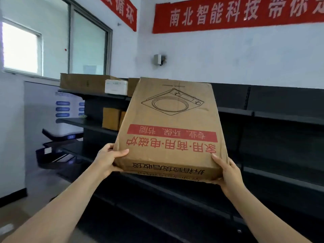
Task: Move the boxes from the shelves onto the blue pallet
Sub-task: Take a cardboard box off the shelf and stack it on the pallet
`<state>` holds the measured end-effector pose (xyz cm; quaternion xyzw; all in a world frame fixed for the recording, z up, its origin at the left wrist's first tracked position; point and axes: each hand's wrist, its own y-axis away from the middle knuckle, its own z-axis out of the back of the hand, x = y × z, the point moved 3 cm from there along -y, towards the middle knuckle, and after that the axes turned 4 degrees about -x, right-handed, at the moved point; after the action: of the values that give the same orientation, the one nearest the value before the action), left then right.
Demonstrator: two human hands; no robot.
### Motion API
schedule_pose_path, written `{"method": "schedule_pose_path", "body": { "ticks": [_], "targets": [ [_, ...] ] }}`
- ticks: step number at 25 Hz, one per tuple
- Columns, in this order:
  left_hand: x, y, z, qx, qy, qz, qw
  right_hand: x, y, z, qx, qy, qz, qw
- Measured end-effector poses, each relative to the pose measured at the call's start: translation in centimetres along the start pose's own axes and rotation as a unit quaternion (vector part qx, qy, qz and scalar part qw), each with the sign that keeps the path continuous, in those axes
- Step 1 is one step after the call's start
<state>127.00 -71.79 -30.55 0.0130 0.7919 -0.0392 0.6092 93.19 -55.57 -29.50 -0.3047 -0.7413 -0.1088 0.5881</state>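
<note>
Your left hand (pixel 107 160) and right hand (pixel 228 171) hold the box (pixel 171 120) by its near corners; it looks stiff, maybe heavy.

Saw red banner (pixel 236 14) at upper right, window (pixel 21 48) at upper left, small grey wall device (pixel 158 59) near centre.

Storeroom: dark metal shelves (pixel 280 118), stacked cardboard cartons (pixel 82 83)

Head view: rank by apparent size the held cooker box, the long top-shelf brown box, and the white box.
Largest: held cooker box, though nearness inflates it.
Then long brown box.
Smallest: white box.
</note>
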Motion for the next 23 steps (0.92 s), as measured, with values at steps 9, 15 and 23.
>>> {"method": "schedule_pose_path", "body": {
  "ticks": [9, 15, 23],
  "targets": [
    [-0.7, 9.3, 32.6, -0.279, 0.010, -0.038, 0.959, -15.0, 6.5, -29.3, 0.206, -0.007, -0.144, 0.968],
    [1.5, 15.0, 52.4, -0.437, 0.016, -0.014, 0.899, -28.1, 15.3, -49.8, 0.333, 0.013, -0.251, 0.909],
    [17.6, 20.2, 64.2, -0.530, 0.039, 0.117, 0.839, -48.7, 23.5, -54.8, 0.380, 0.141, -0.405, 0.820]
  ]
}}
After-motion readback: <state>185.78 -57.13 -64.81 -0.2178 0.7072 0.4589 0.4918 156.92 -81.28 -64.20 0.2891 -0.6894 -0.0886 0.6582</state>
